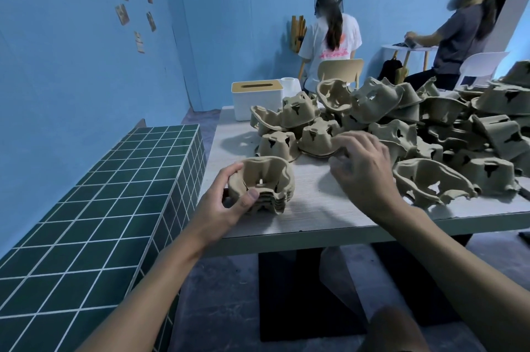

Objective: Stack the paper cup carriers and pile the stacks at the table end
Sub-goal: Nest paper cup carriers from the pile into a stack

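Observation:
A short stack of nested beige pulp cup carriers [265, 182] stands near the table's front left corner. My left hand [229, 204] grips its near side, thumb on the layered edges. My right hand [362, 171] hovers over the table just right of the stack, fingers loosely spread and holding nothing, its fingertips close to a carrier lying upside down [317, 136]. A big loose heap of carriers [430, 122] covers the middle and right of the table.
A white tissue box with a tan lid [256, 99] stands at the table's far left end. A green tiled bench [109, 194] runs along the left. Two people sit beyond the table, backs turned. The pale table [309, 208] shows bare wood in front.

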A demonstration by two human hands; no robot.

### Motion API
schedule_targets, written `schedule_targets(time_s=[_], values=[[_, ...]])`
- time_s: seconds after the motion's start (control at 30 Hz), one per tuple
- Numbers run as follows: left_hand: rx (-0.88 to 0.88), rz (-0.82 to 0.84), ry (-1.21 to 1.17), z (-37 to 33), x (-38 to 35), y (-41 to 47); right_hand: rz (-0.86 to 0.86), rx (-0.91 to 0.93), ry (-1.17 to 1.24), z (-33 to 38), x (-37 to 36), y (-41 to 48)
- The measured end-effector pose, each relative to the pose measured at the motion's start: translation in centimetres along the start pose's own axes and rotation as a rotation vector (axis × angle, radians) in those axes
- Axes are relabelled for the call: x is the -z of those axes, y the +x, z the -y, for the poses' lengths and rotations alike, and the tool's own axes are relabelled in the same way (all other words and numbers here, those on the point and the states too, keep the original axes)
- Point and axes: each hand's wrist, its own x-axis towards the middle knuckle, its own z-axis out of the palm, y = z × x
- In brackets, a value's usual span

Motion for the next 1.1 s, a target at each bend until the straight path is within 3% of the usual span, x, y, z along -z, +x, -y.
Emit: schedule_targets(time_s=[0.1,0.23,0.37,0.5,0.67,0.83,1.1], values=[[0.011,-0.008,0.009,0.3,0.1,0.0,-0.003,-0.066,-0.179,-1.6,0.4,0.8],[0.01,-0.013,0.026,0.1,0.0,-0.1,0.081,-0.2,-0.253,-2.6,0.4,1.5],[0.022,-0.024,0.039,0.2,0.0,-0.1,0.083,-0.205,-0.282,-2.3,0.2,1.9],[0.019,-0.028,0.043,0.1,0.0,0.0,0.045,-0.191,-0.236,-2.1,0.2,1.8],[0.024,-0.026,0.037,0.3,0.0,0.0,-0.03,-0.123,-0.015,-1.0,0.3,1.1],[0.017,-0.028,0.05,0.3,0.0,0.0,0.056,0.002,0.244,0.4,-0.6,0.6],[0.02,-0.026,0.053,0.6,0.0,0.0,0.27,0.017,0.08,0.1,-1.0,-0.9]])
